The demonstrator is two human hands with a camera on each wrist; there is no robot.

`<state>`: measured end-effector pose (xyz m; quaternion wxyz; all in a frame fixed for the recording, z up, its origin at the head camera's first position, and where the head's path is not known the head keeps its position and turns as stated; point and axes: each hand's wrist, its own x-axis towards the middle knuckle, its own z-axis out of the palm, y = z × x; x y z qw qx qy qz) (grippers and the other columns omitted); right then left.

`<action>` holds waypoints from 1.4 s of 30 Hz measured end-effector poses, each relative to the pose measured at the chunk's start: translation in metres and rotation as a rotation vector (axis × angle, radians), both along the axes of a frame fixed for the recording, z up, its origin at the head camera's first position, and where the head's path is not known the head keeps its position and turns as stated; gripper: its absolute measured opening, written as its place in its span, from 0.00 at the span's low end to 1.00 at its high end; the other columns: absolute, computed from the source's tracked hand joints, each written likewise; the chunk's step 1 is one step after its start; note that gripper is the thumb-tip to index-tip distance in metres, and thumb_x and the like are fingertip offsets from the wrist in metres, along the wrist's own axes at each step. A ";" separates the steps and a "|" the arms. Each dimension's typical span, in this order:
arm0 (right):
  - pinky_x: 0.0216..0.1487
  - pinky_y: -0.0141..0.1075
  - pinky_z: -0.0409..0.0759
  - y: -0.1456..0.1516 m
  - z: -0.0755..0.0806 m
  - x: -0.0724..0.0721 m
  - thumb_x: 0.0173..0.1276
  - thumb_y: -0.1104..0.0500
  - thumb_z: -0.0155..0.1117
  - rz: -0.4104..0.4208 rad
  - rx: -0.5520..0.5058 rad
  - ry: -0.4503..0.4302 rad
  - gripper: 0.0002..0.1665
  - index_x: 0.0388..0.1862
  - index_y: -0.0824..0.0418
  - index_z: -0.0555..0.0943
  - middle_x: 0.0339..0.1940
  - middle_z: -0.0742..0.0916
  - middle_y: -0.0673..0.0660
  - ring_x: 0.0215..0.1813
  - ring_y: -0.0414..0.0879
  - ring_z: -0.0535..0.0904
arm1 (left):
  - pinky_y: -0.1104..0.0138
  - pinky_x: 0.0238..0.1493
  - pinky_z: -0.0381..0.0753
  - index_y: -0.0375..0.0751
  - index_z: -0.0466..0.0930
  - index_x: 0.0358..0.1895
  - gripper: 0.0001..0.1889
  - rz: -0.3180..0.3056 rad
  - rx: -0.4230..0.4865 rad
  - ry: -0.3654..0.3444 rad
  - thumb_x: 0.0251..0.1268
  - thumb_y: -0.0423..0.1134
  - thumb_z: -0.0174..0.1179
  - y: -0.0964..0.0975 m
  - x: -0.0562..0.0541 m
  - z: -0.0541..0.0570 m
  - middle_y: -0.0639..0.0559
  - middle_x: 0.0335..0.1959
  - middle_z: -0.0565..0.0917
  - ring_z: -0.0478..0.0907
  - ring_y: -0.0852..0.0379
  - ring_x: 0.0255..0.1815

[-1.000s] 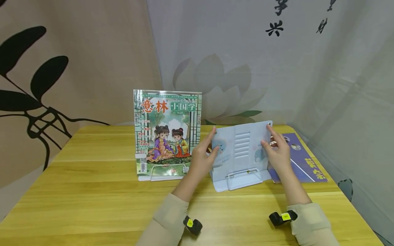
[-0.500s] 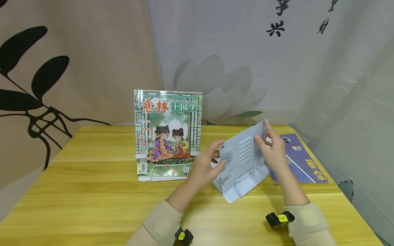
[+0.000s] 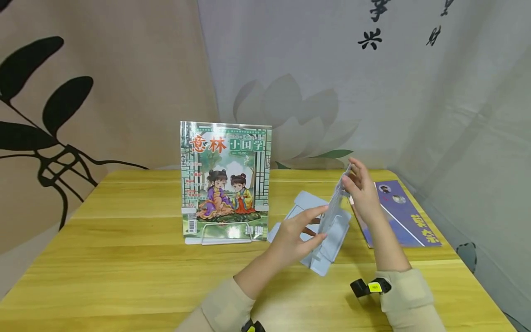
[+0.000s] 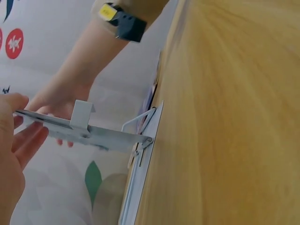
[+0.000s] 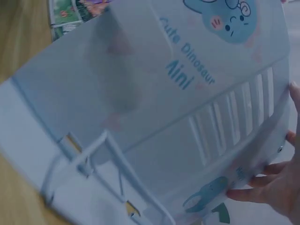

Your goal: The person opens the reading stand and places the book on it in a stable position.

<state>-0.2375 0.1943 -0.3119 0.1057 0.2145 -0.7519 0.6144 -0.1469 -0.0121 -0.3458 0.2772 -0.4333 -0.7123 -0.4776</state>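
A pale blue metal book stand (image 3: 332,210) with printed cartoon dinosaurs stands on the table, its upright panel nearly edge-on to the head view. My left hand (image 3: 292,237) pinches one side edge of the panel; in the left wrist view its thumb and fingers lie on opposite faces. Near the top corner, my right hand (image 3: 365,193) grips the other side. The right wrist view shows the panel's slots and the wire page holder (image 5: 105,140) at its foot. The flat base plate (image 4: 145,159) touches the table in the left wrist view.
To the left, a green illustrated magazine (image 3: 226,180) stands upright on another white stand with a wire holder. A purple book (image 3: 400,216) lies flat at the right, partly behind my right hand. A printed curtain (image 3: 290,55) hangs behind the wooden table (image 3: 124,258).
The book stand has turned from facing the head view to nearly edge-on, with its base now splayed behind the panel. My left hand shifted right and lower; my right hand shifted slightly left.
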 end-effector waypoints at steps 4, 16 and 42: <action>0.61 0.60 0.63 -0.003 0.009 0.000 0.73 0.53 0.53 0.068 -0.021 -0.059 0.38 0.77 0.50 0.51 0.76 0.54 0.61 0.73 0.62 0.52 | 0.78 0.38 0.78 0.39 0.65 0.67 0.34 0.000 -0.043 0.023 0.56 0.27 0.67 0.003 0.000 0.002 0.43 0.59 0.76 0.79 0.56 0.51; 0.62 0.69 0.52 -0.004 0.026 0.000 0.70 0.58 0.51 0.150 0.004 -0.173 0.40 0.78 0.46 0.49 0.77 0.48 0.63 0.73 0.65 0.49 | 0.74 0.57 0.70 0.37 0.64 0.69 0.35 0.059 -0.208 0.085 0.60 0.37 0.67 0.011 -0.002 -0.003 0.45 0.65 0.72 0.73 0.59 0.60; 0.63 0.67 0.26 0.022 0.024 -0.034 0.68 0.46 0.48 0.352 0.144 -0.086 0.42 0.79 0.49 0.49 0.79 0.45 0.52 0.76 0.54 0.32 | 0.66 0.46 0.68 0.50 0.87 0.41 0.13 0.392 -0.537 -0.350 0.54 0.49 0.70 -0.012 -0.038 -0.055 0.61 0.37 0.82 0.72 0.62 0.40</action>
